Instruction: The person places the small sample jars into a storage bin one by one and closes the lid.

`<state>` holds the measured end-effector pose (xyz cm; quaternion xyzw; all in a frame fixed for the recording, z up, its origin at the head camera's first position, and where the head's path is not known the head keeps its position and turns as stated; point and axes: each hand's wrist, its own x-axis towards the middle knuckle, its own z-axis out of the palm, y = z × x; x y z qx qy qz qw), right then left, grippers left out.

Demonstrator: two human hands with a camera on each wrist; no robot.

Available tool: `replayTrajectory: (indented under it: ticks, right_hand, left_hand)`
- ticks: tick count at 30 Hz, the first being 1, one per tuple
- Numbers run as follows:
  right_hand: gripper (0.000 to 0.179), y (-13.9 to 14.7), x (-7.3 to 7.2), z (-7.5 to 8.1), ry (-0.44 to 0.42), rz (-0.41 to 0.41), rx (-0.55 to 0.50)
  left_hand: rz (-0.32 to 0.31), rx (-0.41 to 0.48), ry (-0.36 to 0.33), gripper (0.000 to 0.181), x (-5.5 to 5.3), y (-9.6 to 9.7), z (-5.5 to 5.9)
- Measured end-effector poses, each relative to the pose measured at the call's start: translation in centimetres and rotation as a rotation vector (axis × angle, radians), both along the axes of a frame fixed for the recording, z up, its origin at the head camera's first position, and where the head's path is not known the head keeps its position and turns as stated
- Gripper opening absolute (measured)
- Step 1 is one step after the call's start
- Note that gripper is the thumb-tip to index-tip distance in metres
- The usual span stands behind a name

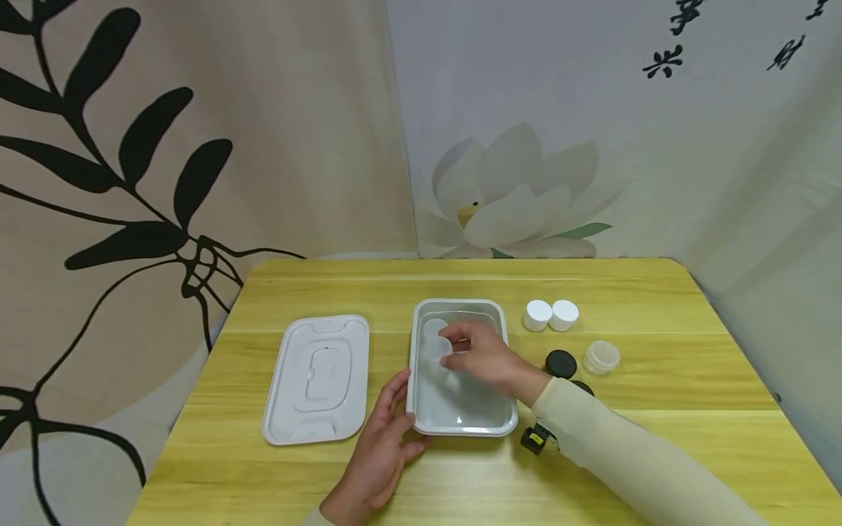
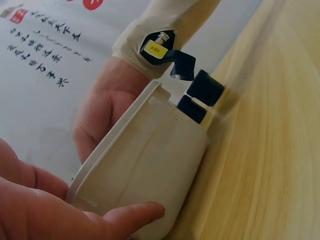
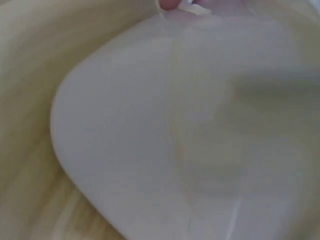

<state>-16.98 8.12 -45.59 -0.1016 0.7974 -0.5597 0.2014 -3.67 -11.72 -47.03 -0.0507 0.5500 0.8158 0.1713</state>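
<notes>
My right hand (image 1: 483, 358) reaches into a white rectangular plastic box (image 1: 447, 431) and pinches a small round translucent jar (image 1: 438, 349) between thumb and fingers. Just behind it, another round whitish piece (image 1: 434, 327) is inside the box. My left hand (image 1: 384, 446) rests against the box's near left corner, its fingers fairly straight along the outer wall. In the left wrist view, one finger of the left hand (image 2: 60, 212) lies flat on the wall of the box (image 2: 155, 160). The right wrist view is blurred and shows mostly the box (image 3: 110, 130).
The white box lid (image 1: 316, 416) lies flat on the wooden table (image 1: 217, 467), left of the box. To the right stand two white caps (image 1: 538, 314), a translucent jar (image 1: 601, 358) and a black cap (image 1: 560, 363); another black one is partly behind the right sleeve.
</notes>
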Motion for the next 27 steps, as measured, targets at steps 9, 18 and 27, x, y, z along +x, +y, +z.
replayTrajectory:
  ticks: [9, 18, 27]
  right_hand:
    - [0.045, -1.4, 0.8, -1.2, 0.016, -0.038, 0.093]
    - [0.046, -1.9, 0.8, -1.0, 0.032, -0.084, 0.127]
    - [0.048, -1.8, 0.7, -1.2, 0.011, -0.119, 0.087]
  left_hand:
    - [-0.014, -0.004, 0.011, 0.067, 0.2, 0.1, -0.2]
    - [-0.001, -0.007, 0.019, 0.067, 0.2, 0.1, -0.1]
    - [0.003, -0.013, 0.024, 0.067, 0.3, 0.1, -0.1]
